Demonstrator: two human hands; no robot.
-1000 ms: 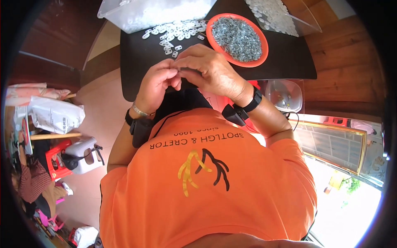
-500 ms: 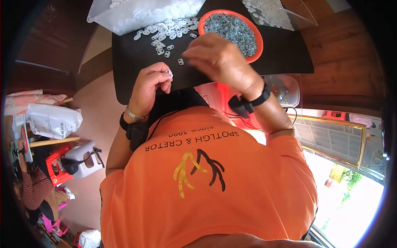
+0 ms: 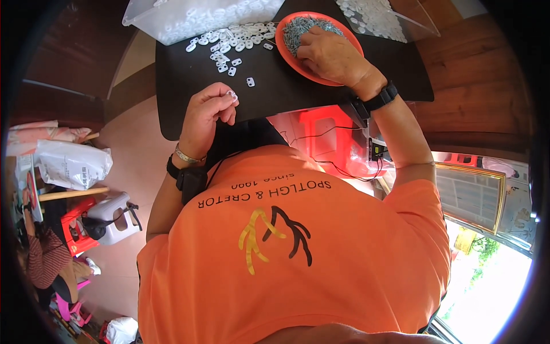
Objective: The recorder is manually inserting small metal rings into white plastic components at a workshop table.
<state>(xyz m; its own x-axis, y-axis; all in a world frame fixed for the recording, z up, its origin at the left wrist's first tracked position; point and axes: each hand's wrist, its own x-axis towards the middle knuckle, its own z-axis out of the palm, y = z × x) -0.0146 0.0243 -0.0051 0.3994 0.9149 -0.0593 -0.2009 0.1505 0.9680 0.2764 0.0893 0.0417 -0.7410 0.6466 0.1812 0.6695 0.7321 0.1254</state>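
Note:
My left hand is closed near the table's front edge, with a small white plastic piece pinched between thumb and forefinger. My right hand reaches into an orange bowl at the far right, its fingers curled down among many thin grey metal screws or nails. Its fingertips are hidden, so what they grip cannot be made out. One loose white piece lies on the table between my hands. Beyond it, many similar white pieces are spread in a loose pile.
A clear bin of white pieces stands at the back left of the dark table, and another clear container at the back right. Under the table's right side are a red stool and cables. Another person sits far left.
My right hand has moved away to the right, from above the table by the bowl's near edge into the bowl. My left hand stays in place with its white piece.

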